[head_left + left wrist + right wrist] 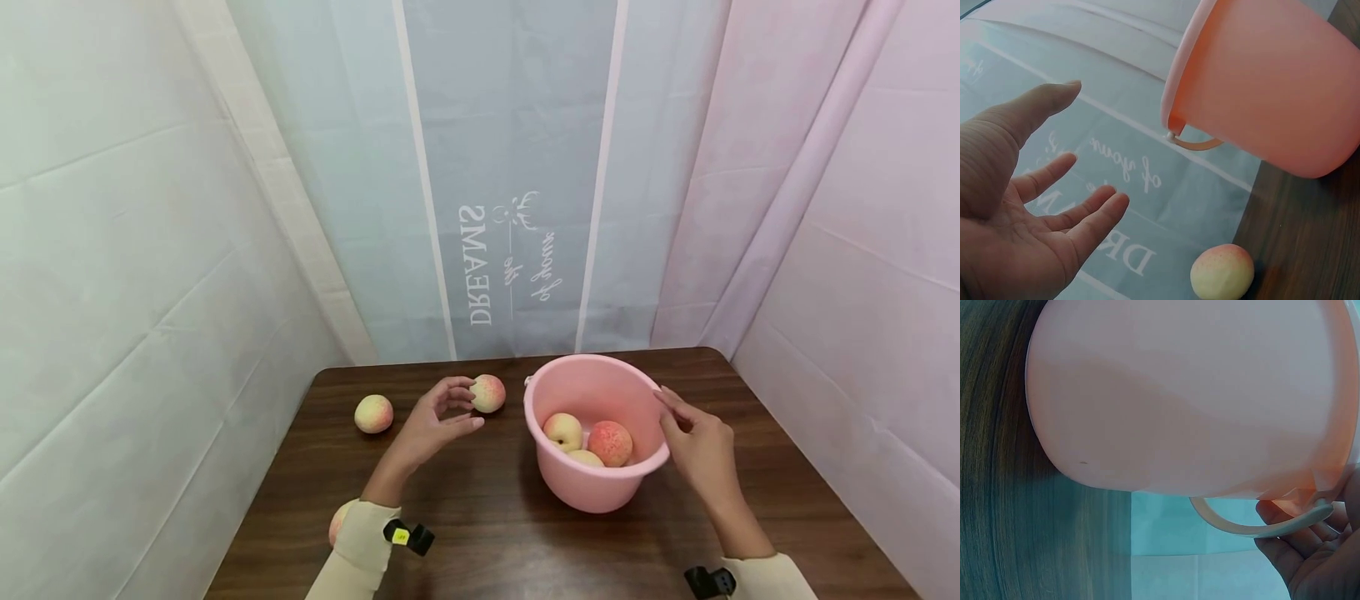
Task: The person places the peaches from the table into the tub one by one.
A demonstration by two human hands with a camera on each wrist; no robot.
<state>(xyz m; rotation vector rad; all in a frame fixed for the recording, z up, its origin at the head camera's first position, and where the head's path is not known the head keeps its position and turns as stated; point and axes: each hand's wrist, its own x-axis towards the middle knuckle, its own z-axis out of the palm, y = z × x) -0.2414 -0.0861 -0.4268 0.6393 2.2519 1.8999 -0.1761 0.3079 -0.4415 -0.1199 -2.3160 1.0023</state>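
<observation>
A pink bucket (592, 492) stands upright on the table, with three peaches visible inside, one of them a redder peach (611, 443). My right hand (701, 446) grips the bucket's right rim, and in the right wrist view its fingers are at the rim beside the handle (1260, 530). To the left of the bucket, my left hand (438, 425) is held with thumb and fingers apart and nothing between them. From the head it overlaps the edge of a yellow-red peach (490, 393); the left wrist view shows that peach (1222, 273) lying apart from the fingers.
Another peach (374, 414) lies on the table at the back left. Nearer the front, a peach (339, 523) is partly hidden by the left sleeve. The dark wooden table (480, 533) meets a lettered cloth (517, 125) at its back edge, with pale cloth walls on both sides.
</observation>
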